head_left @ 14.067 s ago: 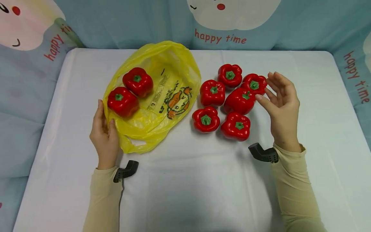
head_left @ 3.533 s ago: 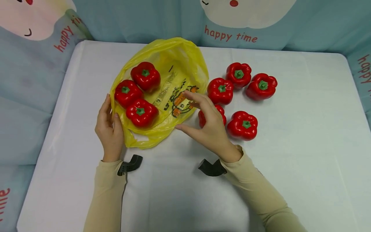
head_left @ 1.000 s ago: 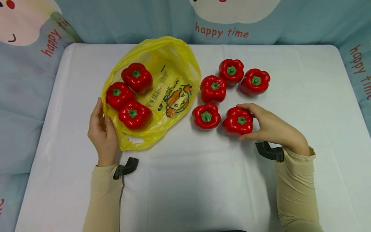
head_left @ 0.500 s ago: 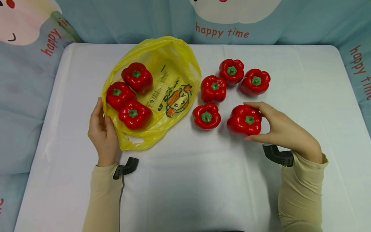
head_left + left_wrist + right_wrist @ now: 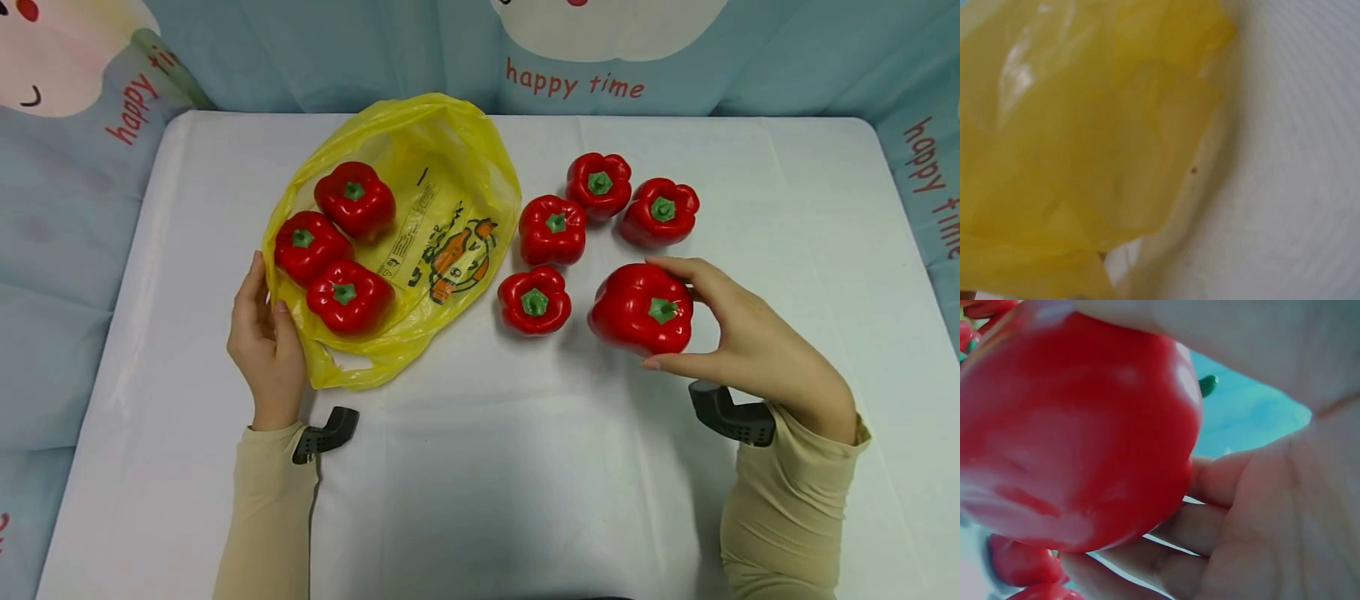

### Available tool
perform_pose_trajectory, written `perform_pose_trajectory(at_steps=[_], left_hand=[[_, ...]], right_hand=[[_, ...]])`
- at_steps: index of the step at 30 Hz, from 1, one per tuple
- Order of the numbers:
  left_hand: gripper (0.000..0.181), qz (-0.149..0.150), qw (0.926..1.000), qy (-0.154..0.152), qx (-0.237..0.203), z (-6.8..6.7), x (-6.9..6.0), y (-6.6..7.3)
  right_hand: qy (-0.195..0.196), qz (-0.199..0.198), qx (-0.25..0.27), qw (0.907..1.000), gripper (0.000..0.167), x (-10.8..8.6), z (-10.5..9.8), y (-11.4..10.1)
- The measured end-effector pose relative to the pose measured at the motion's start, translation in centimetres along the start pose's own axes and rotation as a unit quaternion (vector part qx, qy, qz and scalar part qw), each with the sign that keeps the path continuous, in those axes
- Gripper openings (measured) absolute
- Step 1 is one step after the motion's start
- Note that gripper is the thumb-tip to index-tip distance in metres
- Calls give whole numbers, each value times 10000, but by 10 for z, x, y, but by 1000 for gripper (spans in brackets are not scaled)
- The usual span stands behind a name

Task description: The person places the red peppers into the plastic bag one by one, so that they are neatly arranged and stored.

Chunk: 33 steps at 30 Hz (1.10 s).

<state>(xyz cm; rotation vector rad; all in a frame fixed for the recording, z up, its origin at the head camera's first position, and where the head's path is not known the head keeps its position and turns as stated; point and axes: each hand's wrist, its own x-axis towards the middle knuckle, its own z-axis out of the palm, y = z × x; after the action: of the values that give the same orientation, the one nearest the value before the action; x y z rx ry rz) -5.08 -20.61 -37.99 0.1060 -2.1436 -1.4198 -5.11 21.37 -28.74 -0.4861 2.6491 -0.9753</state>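
My right hand (image 5: pixel 750 333) grips a red bell pepper (image 5: pixel 637 308) between thumb and fingers, tilted with its green stem toward the palm. In the right wrist view this pepper (image 5: pixel 1085 425) fills much of the picture, apparently raised off the table. My left hand (image 5: pixel 268 350) holds the near-left rim of a yellow plastic bag (image 5: pixel 465 150), its thumb on the near side of the edge. Inside the open bag, at its left, lie three red bell peppers (image 5: pixel 351 297). The left wrist view shows only the bag's yellow film (image 5: pixel 1085 144) and white cloth; the fingers are hidden there.
Several more bell peppers stand right of the bag: one in front (image 5: pixel 534 302), one close to the bag's rim (image 5: pixel 552 231), one at the back (image 5: pixel 598 185) and one at the right (image 5: pixel 660 213). White cloth covers the table (image 5: pixel 480 483). A blue printed curtain (image 5: pixel 420 58) hangs behind.
Earlier, a third pepper came into the bag. Over the last second my right hand has lifted another pepper and drawn it rightward, tilting it. My left hand has stayed at the bag's rim.
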Motion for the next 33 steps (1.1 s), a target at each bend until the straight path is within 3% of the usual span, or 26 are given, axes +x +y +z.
perform_pose_trajectory(at_steps=[8,18,26,33], left_hand=[[42,5,10000,11,66,-1,-1,-1],[42,54,9999,35,86,-1,-1,-2],[42,113,9999,25,32,0,-1,0],[42,93,9999,33,40,0,-1,-1]], right_hand=[[354,-447,354,9977,93,2,5,-7],[817,-945,863,9884,96,9,16,-17],[876,-752,1199,9860,90,15,25,-27],[951,-843,1288,9835,87,31,38,-43]])
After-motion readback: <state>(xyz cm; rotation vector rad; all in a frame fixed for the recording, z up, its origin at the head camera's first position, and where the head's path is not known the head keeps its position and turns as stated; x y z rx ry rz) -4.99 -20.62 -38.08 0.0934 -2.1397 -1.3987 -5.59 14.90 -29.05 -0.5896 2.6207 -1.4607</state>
